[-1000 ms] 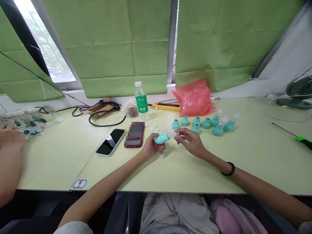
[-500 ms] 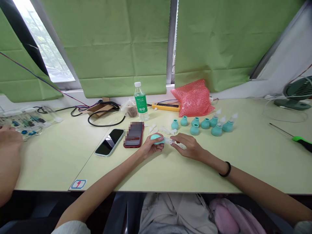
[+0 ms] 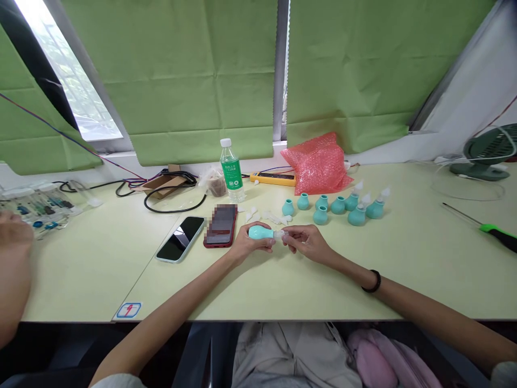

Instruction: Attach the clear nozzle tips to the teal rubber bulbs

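My left hand (image 3: 246,245) is wrapped around a teal rubber bulb (image 3: 259,232) lying sideways just above the table. My right hand (image 3: 305,241) pinches the clear plastic tip (image 3: 280,235) at the bulb's mouth. Behind my hands stands a row of several teal bulbs (image 3: 321,207), the right ones with clear tips fitted (image 3: 377,205). Loose white tips (image 3: 264,215) lie scattered between the phones and the bulbs.
Two phones (image 3: 220,225) lie left of my hands. A green-labelled water bottle (image 3: 231,171), pink bubble wrap (image 3: 319,163), a yellow power strip (image 3: 273,178) and cables (image 3: 169,186) sit at the back. A green-handled screwdriver (image 3: 496,233) lies far right. Another person's hand (image 3: 14,237) rests at the far left.
The bulb went from tilted up in my left hand to lying level. My right hand shifted its fingers along the clear tip and now pinches it at the bulb's mouth.
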`<state>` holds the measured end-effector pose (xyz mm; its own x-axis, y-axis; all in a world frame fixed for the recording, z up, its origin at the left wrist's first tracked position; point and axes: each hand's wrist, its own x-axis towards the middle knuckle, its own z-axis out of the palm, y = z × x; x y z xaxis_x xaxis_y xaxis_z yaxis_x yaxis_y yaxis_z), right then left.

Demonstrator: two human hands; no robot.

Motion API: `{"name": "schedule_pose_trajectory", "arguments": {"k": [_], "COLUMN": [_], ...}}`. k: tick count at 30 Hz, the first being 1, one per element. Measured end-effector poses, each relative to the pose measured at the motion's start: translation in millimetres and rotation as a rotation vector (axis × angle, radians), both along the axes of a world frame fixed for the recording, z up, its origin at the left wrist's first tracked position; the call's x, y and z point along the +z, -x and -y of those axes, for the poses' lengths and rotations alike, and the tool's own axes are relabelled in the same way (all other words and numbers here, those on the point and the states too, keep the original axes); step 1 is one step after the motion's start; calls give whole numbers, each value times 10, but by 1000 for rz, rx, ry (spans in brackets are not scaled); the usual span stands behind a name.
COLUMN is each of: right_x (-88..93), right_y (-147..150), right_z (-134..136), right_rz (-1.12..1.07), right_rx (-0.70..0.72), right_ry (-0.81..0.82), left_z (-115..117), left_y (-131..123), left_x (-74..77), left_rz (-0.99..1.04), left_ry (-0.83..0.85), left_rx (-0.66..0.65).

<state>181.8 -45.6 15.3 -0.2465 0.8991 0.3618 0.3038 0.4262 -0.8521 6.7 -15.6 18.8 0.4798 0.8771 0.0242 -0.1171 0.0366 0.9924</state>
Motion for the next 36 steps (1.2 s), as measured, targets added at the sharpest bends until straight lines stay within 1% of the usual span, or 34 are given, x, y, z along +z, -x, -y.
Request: {"name": "schedule_pose_trajectory", "arguments": {"k": [1,3,8,13,19,24,28,32,34,36], "right_x": [5,25,78,48,33,32,16,-11,-10,14], "right_y": [13,31,32,7,-18,-35,-49,-62,-60,-47], "right_z": [4,10,6,-30,-68,-105,-132,-158,-157,-139], "right_rz": [-61,-156,-303,-430,-481,-497,-508,-526,-524,-503], "right_rx": [17,46,92,121,138,143,151,160,162,178], "right_ry": [82,195,407,598,751,913,971,1010,1011,987], "left_z": [2,7,17,15,20,44,52,74,88,96], "left_y": [-1,-2,-2,-9,-5,-7,-14,-19,-19,-20], "left_x": [5,16,40,44,50,53,47,55,75,101], "left_rz": [-9,-19,-40,-86,-128,-148,-182,-255,-280,-271], "left_ry": [-19,-46,-89,-178,-259,-318,-366,-486,-536,-552], "left_rx": [9,19,23,34,37,44,42,63,84,105]}}
